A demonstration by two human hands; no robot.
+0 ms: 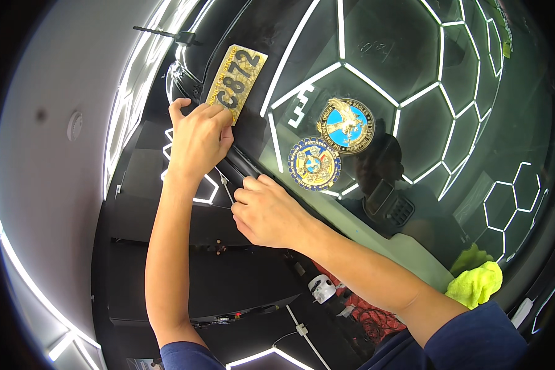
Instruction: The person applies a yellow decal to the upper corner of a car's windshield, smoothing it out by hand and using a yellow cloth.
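L hand (pixel 198 137) flat — R hand (pixel 266 213) curled

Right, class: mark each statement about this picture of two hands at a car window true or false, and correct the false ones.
1. The left hand touches the yellow sticker on the glass. True.
2. Three round badges are stuck on the glass. False: there are two, a gold and light-blue badge and a dark-blue badge.
3. The right hand holds the yellow-green cloth. False: the cloth lies apart at lower right, with no hand on it.
4. The window glass reflects white hexagon-shaped lights. True.
5. Both forearms are bare. True.
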